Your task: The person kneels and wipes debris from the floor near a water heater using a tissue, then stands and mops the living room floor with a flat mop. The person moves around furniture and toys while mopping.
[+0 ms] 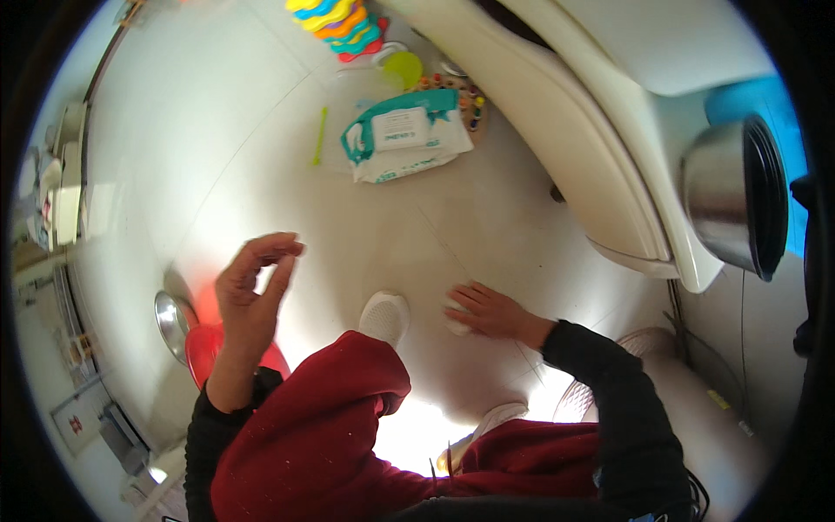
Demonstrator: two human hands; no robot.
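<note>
My left hand [274,252] is raised above the floor at the left, fingers curled toward the thumb in a loose pinch; whether anything small is between the tips is unclear. My right hand [483,309] is low over the tiled floor, fingers over a small white wipe or cloth [457,325], mostly hidden beneath them. My red-trousered knee [348,387] and white shoe [384,317] lie between my hands. Ahead lies a teal-and-white wipes pack [400,161] with a thin green stick [320,135] beside it.
Colourful stacking toys [335,26], a lime-green round piece [402,70] and small wooden pieces [477,109] lie behind the pack. A cream appliance or furniture piece [591,174] bearing a steel pot [722,191] borders the right. A red basin [204,344] and steel bowl [170,322] sit left.
</note>
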